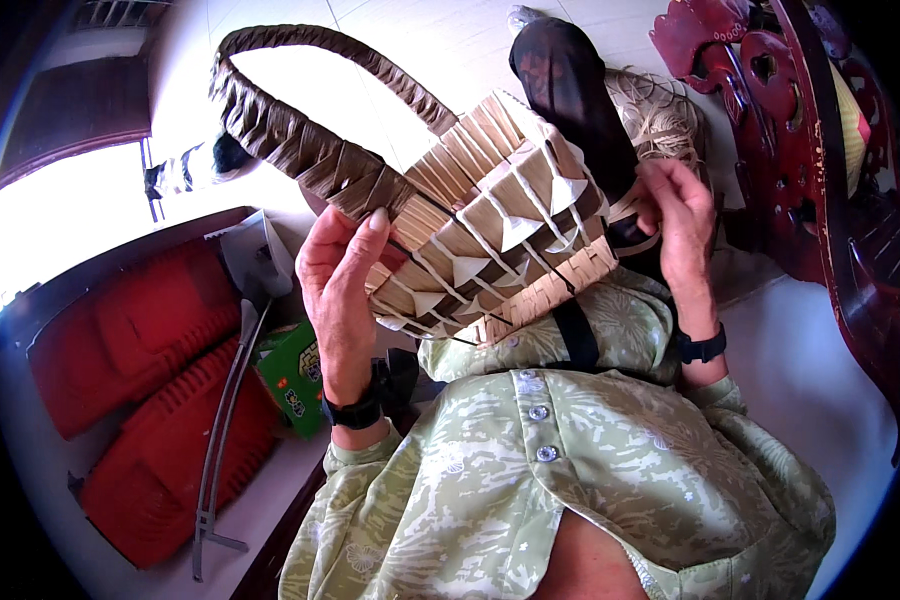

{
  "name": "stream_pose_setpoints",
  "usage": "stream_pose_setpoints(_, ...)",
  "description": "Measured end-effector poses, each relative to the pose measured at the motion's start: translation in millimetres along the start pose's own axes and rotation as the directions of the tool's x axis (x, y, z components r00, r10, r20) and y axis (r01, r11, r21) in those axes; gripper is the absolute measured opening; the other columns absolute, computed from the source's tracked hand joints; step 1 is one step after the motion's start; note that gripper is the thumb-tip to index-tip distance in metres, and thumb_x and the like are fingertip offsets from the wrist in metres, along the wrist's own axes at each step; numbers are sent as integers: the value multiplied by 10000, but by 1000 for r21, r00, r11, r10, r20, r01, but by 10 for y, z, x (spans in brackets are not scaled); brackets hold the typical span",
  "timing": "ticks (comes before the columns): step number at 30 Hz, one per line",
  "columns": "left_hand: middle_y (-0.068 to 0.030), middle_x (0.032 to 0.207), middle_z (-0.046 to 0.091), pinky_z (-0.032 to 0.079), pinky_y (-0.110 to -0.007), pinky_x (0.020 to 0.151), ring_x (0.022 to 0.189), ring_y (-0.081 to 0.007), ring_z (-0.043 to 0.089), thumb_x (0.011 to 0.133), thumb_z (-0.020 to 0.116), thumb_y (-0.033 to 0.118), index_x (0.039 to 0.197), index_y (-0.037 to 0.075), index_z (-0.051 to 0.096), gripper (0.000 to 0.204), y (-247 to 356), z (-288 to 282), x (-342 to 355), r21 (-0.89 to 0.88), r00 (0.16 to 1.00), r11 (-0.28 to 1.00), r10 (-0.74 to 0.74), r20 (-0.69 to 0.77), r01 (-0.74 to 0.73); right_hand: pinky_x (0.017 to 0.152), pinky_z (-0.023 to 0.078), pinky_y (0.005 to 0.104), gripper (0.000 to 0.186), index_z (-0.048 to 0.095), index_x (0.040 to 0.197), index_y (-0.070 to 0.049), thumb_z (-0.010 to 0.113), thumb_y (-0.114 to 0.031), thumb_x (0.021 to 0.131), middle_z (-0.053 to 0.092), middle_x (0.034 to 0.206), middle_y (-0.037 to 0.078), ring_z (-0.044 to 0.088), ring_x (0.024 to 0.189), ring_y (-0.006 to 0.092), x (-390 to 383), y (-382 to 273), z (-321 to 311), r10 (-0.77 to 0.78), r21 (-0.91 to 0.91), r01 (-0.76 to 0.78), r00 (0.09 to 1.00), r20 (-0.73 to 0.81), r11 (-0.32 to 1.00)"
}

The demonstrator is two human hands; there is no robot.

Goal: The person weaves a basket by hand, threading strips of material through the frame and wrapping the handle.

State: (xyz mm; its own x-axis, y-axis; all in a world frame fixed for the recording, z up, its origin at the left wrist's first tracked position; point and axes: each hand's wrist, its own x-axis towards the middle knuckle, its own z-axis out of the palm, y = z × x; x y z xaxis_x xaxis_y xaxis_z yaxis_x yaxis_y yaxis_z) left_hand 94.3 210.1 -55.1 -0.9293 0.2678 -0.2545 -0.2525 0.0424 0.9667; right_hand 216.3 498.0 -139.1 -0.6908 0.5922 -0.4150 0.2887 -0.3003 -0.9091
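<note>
A woven basket [490, 225] of tan strips, with a dark band and white triangular pieces on its side, lies tilted in front of my chest. Its tall arched handle [295, 150], wrapped in brown strip, points to the upper left. My left hand [345, 265] grips the basket near the foot of the handle, thumb on top. Beside the basket's right end, my right hand [678, 210] is closed with thumb and finger pinched together. Whatever lies in that pinch is too small to make out. Both wrists wear black bands.
A bundle of tan strands [660, 115] lies beyond my right hand, next to a dark-clothed leg [565, 85]. Dark red carved wooden furniture [800, 150] stands at the right. To the left are red ribbed panels [140, 330], a green box [292, 375] and a thin metal rod [220, 440].
</note>
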Motion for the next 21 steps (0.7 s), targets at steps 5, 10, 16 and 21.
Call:
stream_pose_setpoints(5,-43,839,653,493,-225,605,700,-96,608,928,592,108,982,20,639,114,75,78,-31,60,1000,998,-1,-19,2,434,325,189,159,626,904,-35,639,-193,919,631,700,12,448,492,23,-28,178,217,23,20,-26,992,121,999)
stream_pose_setpoints(10,-48,829,639,484,-221,615,675,-88,580,934,578,106,936,26,632,97,-11,50,-86,18,999,1000,3,-43,-2,449,338,181,163,631,899,-39,651,-199,916,637,674,15,452,488,9,57,340,264,-54,9,53,984,167,999)
stream_pose_setpoints(16,-43,834,638,479,-218,607,699,-92,593,937,582,110,957,24,638,105,-45,12,-19,-1,999,999,38,-10,-38,404,297,178,152,630,891,-52,656,-199,918,630,658,5,427,445,4,194,339,215,-8,92,-14,973,231,996)
stream_pose_setpoints(21,-41,832,638,487,-226,610,694,-97,594,929,589,110,955,26,640,102,-33,32,-22,-13,999,1000,21,-38,-21,398,297,179,139,626,892,-58,659,-191,917,631,662,6,431,446,4,225,361,238,-31,85,10,967,252,996)
